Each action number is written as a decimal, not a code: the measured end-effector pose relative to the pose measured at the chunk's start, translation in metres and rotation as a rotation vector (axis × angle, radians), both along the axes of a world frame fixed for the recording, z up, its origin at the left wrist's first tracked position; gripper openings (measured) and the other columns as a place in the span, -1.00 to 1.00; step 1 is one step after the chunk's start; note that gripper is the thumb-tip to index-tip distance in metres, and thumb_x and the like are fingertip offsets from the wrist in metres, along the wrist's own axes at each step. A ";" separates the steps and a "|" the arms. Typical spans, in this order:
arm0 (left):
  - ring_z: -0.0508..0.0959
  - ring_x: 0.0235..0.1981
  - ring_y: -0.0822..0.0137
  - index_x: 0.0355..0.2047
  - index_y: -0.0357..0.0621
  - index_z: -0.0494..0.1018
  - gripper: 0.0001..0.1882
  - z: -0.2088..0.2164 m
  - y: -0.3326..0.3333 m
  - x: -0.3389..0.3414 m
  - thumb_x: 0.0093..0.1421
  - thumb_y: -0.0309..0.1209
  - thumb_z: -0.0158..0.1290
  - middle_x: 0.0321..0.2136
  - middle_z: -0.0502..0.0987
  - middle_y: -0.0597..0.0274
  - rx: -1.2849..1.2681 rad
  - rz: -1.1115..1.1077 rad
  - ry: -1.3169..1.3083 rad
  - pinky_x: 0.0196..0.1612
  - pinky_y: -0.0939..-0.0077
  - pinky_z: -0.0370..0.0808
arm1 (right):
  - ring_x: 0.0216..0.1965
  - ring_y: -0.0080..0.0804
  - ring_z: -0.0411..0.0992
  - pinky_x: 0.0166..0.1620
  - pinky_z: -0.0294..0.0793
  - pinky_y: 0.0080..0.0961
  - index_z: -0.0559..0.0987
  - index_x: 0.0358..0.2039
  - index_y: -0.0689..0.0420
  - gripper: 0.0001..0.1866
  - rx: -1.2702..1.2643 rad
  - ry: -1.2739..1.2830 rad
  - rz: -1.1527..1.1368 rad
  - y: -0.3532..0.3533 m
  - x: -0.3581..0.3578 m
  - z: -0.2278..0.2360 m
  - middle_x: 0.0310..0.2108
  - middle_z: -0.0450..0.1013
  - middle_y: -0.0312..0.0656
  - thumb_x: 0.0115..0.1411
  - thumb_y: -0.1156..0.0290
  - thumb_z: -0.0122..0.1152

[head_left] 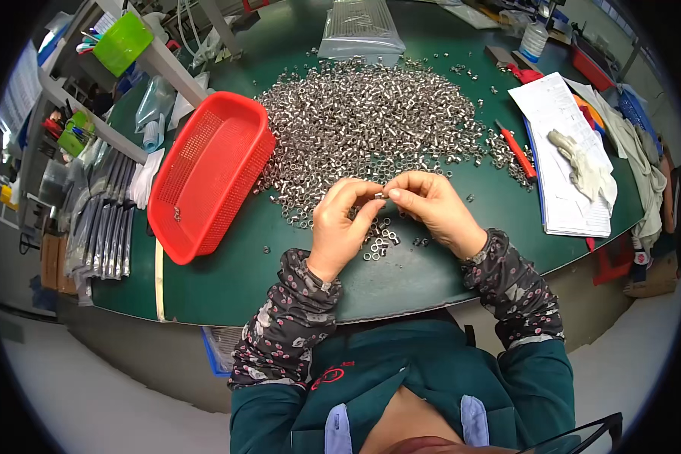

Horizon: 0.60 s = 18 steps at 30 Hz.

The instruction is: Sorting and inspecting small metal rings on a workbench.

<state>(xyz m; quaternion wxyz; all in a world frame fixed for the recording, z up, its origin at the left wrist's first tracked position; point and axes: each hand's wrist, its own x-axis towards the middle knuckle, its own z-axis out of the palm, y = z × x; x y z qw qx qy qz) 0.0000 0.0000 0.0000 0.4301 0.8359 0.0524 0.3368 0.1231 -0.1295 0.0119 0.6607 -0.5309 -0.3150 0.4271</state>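
Observation:
Above the near edge of a large heap of small metal ring sleeves [371, 113], my two hands meet fingertip to fingertip. Thumb and index finger of my left hand [337, 231] pinch a small metal ring [382, 195]. My right hand [440, 210] has its thumb and index finger closed at the same ring, which the fingertips partly hide. Just below the hands lies a loose cluster of rings [380, 240] on the green table [401, 284]. A red plastic basket [244, 180] stands to the left, with a few small metal pieces [177, 214] inside.
A red-handled tool [516, 153] lies right of the heap. Farther right are paper sheets [579, 216] with a white glove [583, 170]. A clear plastic bag [361, 34] and a bottle [533, 41] are at the back. Wrapped bundles [106, 227] sit far left.

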 end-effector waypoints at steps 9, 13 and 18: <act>0.51 -0.41 0.41 -0.30 -0.26 0.50 -0.82 -0.003 0.003 0.007 0.04 -0.63 0.14 -0.37 0.51 0.20 -0.133 -0.087 -0.105 -0.34 0.59 0.47 | -0.36 -0.74 0.37 -0.28 0.40 -0.70 0.56 -0.30 0.26 -0.86 -0.002 -0.258 -0.082 0.000 0.002 -0.004 -0.40 0.48 -0.39 0.17 0.45 0.19; 0.49 -0.38 0.33 -0.32 -0.27 0.49 -0.82 -0.001 0.002 0.009 0.02 -0.65 0.13 -0.38 0.48 0.16 0.053 -0.105 -0.071 -0.32 0.54 0.44 | -0.43 -0.69 0.40 -0.36 0.43 -0.67 0.58 -0.37 0.27 -0.84 -0.011 -0.348 -0.091 -0.003 0.005 -0.001 -0.49 0.50 -0.29 0.10 0.44 0.24; 0.51 -0.44 0.46 -0.28 -0.32 0.47 -0.83 -0.008 0.008 -0.004 0.09 -0.70 0.03 -0.29 0.49 0.14 -0.279 -0.130 -0.038 -0.36 0.63 0.48 | -0.38 -0.33 0.48 -0.28 0.46 -0.43 0.56 -0.36 0.12 -0.82 -0.138 -0.886 -0.394 -0.016 0.030 0.015 -0.43 0.50 -0.18 0.04 0.33 0.26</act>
